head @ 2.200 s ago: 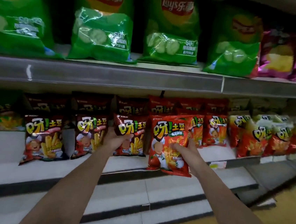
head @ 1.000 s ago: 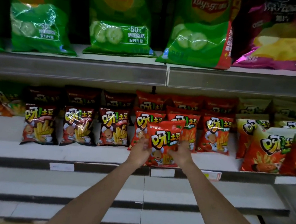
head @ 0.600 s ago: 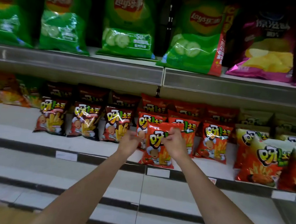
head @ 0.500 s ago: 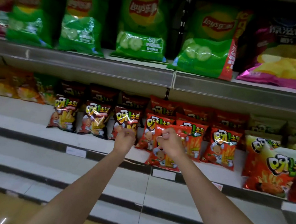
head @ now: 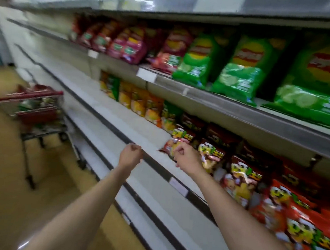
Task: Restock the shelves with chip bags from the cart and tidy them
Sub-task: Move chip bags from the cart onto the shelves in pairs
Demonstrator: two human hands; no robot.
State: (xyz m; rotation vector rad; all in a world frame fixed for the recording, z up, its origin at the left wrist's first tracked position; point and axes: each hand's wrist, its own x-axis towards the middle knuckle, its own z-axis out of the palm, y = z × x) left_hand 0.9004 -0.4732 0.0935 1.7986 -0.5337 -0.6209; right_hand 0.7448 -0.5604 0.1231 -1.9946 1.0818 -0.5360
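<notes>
Supermarket shelving [head: 174, 187] runs away to the left, smeared by motion blur, with a tan floor [head: 0, 189] below it. On the upper shelf stand large green chip bags [head: 240, 75], and further left some red and pink bags [head: 127, 45]. On the shelf beneath them sit yellow and orange bags [head: 138, 101], then a row of small dark-red chip bags [head: 239, 179] and, at the right edge, brighter red bags [head: 302, 226]. White price tags [head: 178, 185] hang on the shelf edges.

The left hand [head: 130, 155] is curled into a loose fist in front of a bare stretch of shelf, well apart from any bag, and holds nothing. The right hand [head: 185, 157] is also curled, raised just in front of the leftmost small chip bag [head: 171, 147]; through the blur it seems to hold nothing, though the fingers [head: 177, 151] may brush the bag's face.

Down the aisle to the left stands a shopping cart [head: 37, 109] with red trim, with green packets [head: 27, 104] inside, too blurred to read. It is well apart from both hands.
</notes>
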